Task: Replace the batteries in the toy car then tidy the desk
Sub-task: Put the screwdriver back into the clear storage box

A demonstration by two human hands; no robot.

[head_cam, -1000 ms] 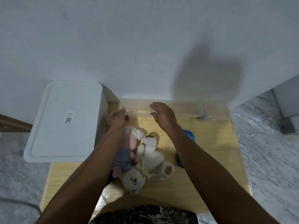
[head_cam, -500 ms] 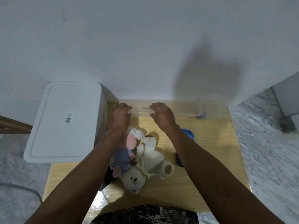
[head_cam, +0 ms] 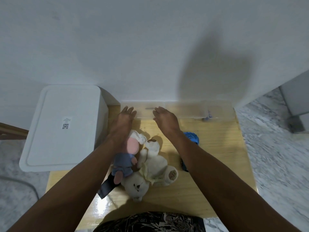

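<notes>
Toy car [head_cam: 190, 139], blue plastic, mostly hidden under the right forearm on the wooden desk [head_cam: 217, 148].
Left hand [head_cam: 124, 119] and right hand [head_cam: 165, 120]: both spread flat, empty, reaching a clear plastic box [head_cam: 192, 111] at the wall, probably to pull it closer for tidying. Soft plush bear [head_cam: 155, 166] and pink doll [head_cam: 128, 156] lie between the arms.

A blue toy car [head_cam: 192, 138] sits on the wooden surface [head_cam: 217, 148], right of centre and mostly hidden behind the right forearm. Only its blue top and a dark edge lower down show; its pose is unclear.
</notes>
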